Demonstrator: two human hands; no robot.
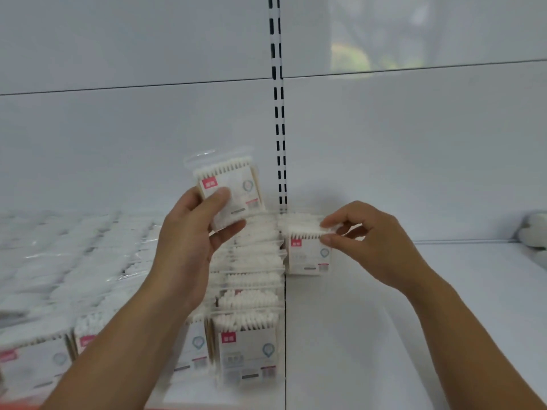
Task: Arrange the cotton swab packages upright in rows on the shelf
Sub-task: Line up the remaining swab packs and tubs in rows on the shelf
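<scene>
Just right of the post point(279, 143), the right hand point(364, 241) pinches the top edge of the standing pack point(307, 255) between thumb and forefinger; its other fingers are curled loosely behind. Just left of the post, the left hand point(189, 247) holds the raised pack point(233, 187) above the rows point(248, 291), thumb pressed on its face and fingers curled behind it.

The standing pack rests on the shelf point(414, 306) with nothing in front of it. If it is let go before its base sits flat, it will likely tip forward. The film looks slick, so the raised pack, gripped only at its lower corner, could slide out and drop onto the rows left of the post, toppling some.

The standing pack is upright: long axis vertical, cotton tips up, label toward the person. The raised pack also has its tips up and label forward, but its long axis leans, the top tilted away from the post. Whether more packs stand behind the standing pack is unclear.
</scene>
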